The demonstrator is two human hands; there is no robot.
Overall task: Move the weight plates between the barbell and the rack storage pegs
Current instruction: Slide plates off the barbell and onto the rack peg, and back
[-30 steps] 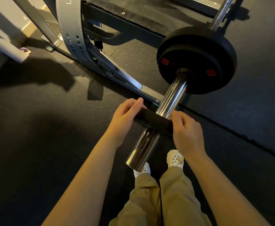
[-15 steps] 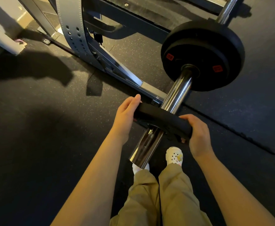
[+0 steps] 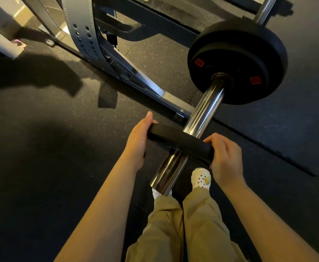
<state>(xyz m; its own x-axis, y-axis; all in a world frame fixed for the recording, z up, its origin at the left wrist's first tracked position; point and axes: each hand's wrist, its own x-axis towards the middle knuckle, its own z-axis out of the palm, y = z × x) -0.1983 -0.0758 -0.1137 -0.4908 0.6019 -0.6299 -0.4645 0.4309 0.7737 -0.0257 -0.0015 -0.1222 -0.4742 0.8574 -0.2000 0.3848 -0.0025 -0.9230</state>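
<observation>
Weight plates are the business here, and the small black plate (image 3: 180, 143) sits threaded on the chrome barbell sleeve (image 3: 188, 137), partway between the sleeve's open end near the person's feet and the 2 larger black plates (image 3: 238, 63) loaded further up the bar. It is seen nearly edge-on, held square to the sleeve, which I judge is deliberate: a plate that tilts on the sleeve tends to bind, so a hand on each side of the rim keeps the bore lined up. The left hand (image 3: 138, 142) lies against the plate's left edge with the palm flat to the rim and the thumb over the top, fingers fairly straight, more a press than a clasp. The right hand (image 3: 224, 159) grips the opposite edge, its fingers curled over the rim. Whether the plate is being slid on toward the larger plates or drawn off toward the free end cannot be told from this view. The larger plates rest tight together, the outer one showing 2 red labels. No collar is visible on the sleeve. The grey perforated rack upright (image 3: 81, 29) stands to the left on the black rubber floor (image 3: 41, 148); no storage pegs show, and there are no containers in view.
</observation>
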